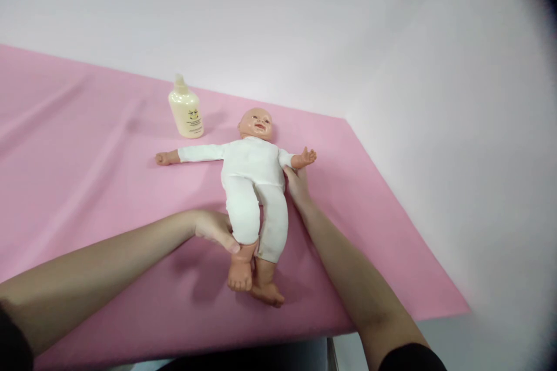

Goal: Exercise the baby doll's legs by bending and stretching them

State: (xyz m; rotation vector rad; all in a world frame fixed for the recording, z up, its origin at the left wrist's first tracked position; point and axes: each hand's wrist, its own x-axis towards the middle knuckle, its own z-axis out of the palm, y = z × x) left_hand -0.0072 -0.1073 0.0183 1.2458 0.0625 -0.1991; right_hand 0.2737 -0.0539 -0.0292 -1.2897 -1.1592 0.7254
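Note:
A baby doll [253, 165] with a white cloth body and bare plastic head, hands and feet lies face up, its feet towards me. My left hand [216, 228] grips the doll's leg on the left side near the ankle, thumb on top and the other fingers hidden beneath. At the doll's other side, my right hand [297, 184] holds the body just below the arm; most of its fingers are out of sight under the doll. One doll arm stretches out to the left, and the other lies over my right hand.
A pale yellow pump bottle [187, 110] stands upright beyond the doll's outstretched arm. Pink cloth [108, 174] with a few creases covers the table. A white wall [278, 29] rises behind it. The table's right edge slants down towards me.

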